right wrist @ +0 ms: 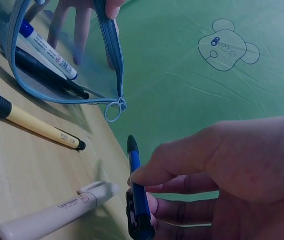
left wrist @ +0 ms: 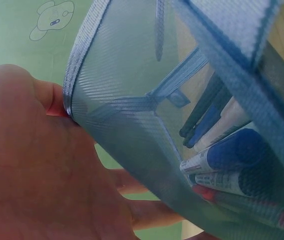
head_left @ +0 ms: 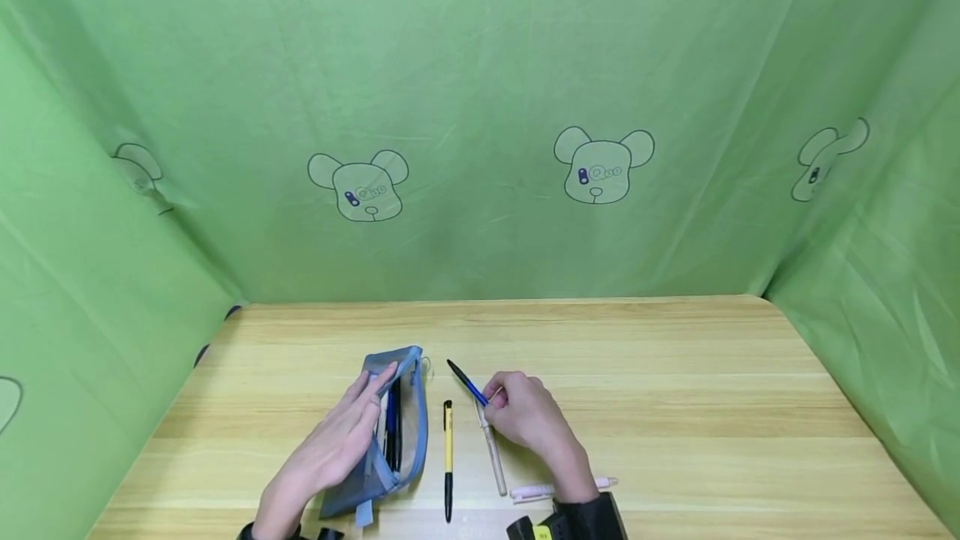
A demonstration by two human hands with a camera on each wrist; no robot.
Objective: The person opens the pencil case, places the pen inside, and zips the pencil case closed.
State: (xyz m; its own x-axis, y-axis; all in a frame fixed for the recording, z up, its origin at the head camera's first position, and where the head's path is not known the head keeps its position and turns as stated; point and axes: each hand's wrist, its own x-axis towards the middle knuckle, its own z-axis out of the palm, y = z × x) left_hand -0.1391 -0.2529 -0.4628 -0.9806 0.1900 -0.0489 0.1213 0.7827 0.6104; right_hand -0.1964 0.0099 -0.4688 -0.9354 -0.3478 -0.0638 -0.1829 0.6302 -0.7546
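Note:
My left hand (head_left: pixel 341 444) holds the edge of a blue mesh zip pencil case (head_left: pixel 422 423), thumb on the rim and fingers behind the mesh. The case gapes, showing a blue-capped marker (right wrist: pixel 49 50), a black pen (right wrist: pixel 44 72) and several other pens inside. To the right of the case, my right hand (head_left: pixel 528 415) pinches a blue pen (right wrist: pixel 139 195) with black ends between thumb and fingers, just above the table. Between case and hand lies a yellow and black pen (head_left: pixel 448 448). A pale capped pen (head_left: pixel 491 452) lies on the table beside my right hand.
A pinkish-white pen (head_left: pixel 532 492) lies partly under my right wrist. The light wood table (head_left: pixel 675 407) is walled at the back and sides by green cloth (head_left: pixel 480 65) with bear-head prints. A small ring (right wrist: pixel 114 110) hangs from the zip end.

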